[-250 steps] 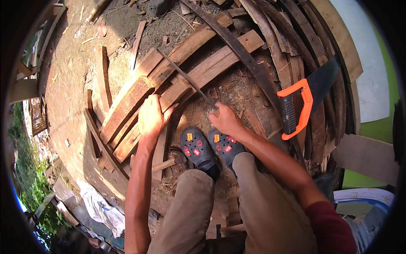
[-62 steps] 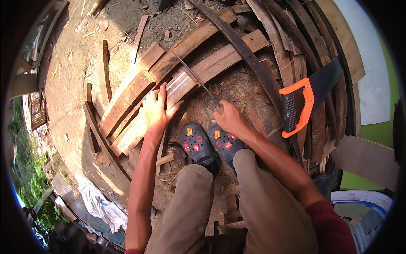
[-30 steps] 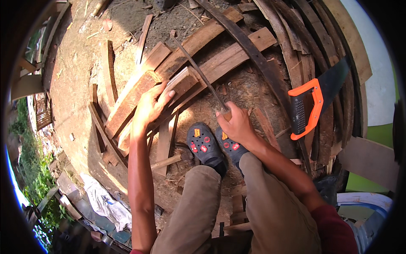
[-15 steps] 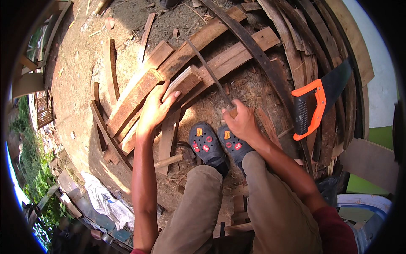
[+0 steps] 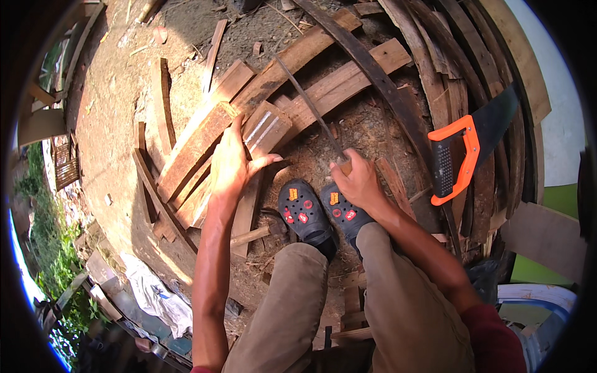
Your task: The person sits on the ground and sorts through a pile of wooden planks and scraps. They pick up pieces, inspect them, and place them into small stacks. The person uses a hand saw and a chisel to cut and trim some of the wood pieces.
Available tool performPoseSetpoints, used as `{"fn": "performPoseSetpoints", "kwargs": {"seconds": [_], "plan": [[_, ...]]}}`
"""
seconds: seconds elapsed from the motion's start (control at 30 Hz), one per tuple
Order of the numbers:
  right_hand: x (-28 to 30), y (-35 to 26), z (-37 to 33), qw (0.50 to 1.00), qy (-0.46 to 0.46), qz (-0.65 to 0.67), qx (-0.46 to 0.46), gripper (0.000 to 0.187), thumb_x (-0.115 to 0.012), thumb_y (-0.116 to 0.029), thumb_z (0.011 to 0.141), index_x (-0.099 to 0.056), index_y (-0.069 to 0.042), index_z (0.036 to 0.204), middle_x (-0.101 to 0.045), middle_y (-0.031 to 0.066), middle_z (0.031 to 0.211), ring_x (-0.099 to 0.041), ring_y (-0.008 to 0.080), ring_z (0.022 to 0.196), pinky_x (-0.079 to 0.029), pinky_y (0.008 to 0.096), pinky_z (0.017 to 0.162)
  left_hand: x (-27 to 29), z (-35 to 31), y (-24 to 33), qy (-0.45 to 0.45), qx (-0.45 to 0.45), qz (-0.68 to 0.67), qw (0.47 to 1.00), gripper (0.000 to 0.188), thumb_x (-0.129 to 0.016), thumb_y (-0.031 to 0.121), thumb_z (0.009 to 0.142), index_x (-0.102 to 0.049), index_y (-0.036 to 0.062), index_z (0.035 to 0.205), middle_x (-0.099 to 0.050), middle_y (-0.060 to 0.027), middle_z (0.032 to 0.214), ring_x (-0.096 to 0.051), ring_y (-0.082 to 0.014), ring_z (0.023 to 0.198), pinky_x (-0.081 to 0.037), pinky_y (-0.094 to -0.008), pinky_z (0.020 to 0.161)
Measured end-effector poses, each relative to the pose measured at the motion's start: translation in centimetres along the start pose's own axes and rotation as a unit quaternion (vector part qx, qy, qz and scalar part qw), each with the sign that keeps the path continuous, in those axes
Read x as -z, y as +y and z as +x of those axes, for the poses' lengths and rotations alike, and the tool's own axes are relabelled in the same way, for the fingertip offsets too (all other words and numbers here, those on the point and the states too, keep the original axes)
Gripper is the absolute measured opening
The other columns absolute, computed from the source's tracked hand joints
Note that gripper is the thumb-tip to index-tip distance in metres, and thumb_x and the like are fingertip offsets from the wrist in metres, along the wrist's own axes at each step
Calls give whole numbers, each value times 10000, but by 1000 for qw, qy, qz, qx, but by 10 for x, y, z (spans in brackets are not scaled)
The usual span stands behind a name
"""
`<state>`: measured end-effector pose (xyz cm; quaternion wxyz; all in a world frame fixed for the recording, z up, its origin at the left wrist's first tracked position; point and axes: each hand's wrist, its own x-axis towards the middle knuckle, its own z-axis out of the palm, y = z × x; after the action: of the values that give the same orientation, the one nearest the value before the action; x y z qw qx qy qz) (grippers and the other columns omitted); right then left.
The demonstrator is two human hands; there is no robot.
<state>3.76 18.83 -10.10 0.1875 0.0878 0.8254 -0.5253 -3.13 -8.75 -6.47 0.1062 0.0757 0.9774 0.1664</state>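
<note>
My left hand (image 5: 233, 163) lies with thumb and forefinger spread on a short wooden beam (image 5: 268, 126); pale stripes run along its upturned face. Just beside its fingertips is the cut end of another thick beam (image 5: 202, 140). In my right hand (image 5: 357, 180) is the wooden handle of a long, narrow-bladed tool (image 5: 306, 96), gripped close to my shoes. Its dark blade slants up and left over the timber, seen nearly edge-on, so its exact kind is unclear. A hammer (image 5: 250, 236) with a wooden handle rests on the ground left of my shoes.
A handsaw (image 5: 469, 149) with an orange and black handle lies on stacked boards at the right. One long dark plank (image 5: 379, 74) crosses the beams ahead. Thin wood strips (image 5: 163, 102) lie at the left, and a white sack (image 5: 158, 298) lies at lower left.
The short beam under my left hand has rolled, so its striped face now shows on top. My left thumb and fingers have spread wider. The right hand and its tool have hardly moved.
</note>
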Motion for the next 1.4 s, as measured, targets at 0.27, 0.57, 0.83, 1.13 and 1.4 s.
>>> {"fn": "performPoseSetpoints", "kwargs": {"seconds": [0.27, 0.57, 0.83, 1.13, 1.4], "plan": [[-4, 3, 12, 999, 18, -21, 32, 395, -693, -265, 904, -603, 77, 1079, -643, 271, 715, -684, 441, 728, -507, 473, 653, -7, -10, 20, 57, -36, -42, 997, 785, -881, 393, 741, -498, -36, 1275, -591, -222, 1101, -611, -412, 1006, -509, -470, 858], [-4, 7, 11, 997, 54, -13, 54, 394, -699, -268, 899, -604, 69, 1078, -639, 260, 708, -677, 435, 703, -511, 474, 650, 15, -7, 48, 37, -54, 77, 995, 712, -861, 214, 728, -500, 11, 1307, -554, -194, 1072, -581, -405, 965, -486, -491, 808], [-8, 2, 11, 997, 37, -6, 62, 371, -700, -272, 910, -601, 58, 1048, -616, 233, 658, -667, 410, 644, -497, 465, 611, -19, 7, 30, -9, -40, 110, 993, 633, -827, 301, 767, -525, 51, 1264, -557, -172, 1083, -570, -376, 1010, -473, -478, 827], [-12, 4, 21, 998, -20, -22, 57, 296, -663, -228, 908, -593, 41, 1010, -639, 259, 715, -675, 456, 729, -514, 498, 661, -26, 9, 31, 20, -54, 118, 991, 534, -807, 364, 812, -518, 21, 1102, -562, -179, 1053, -569, -382, 976, -467, -473, 812], [8, -37, 21, 993, -11, 105, 51, 328, -638, -224, 880, -598, 67, 1026, -664, 289, 771, -682, 482, 832, -527, 549, 764, -28, 7, 29, 31, -53, 118, 991, 496, -807, 347, 814, -506, 28, 1047, -552, -171, 1005, -563, -375, 933, -460, -466, 787]]}}
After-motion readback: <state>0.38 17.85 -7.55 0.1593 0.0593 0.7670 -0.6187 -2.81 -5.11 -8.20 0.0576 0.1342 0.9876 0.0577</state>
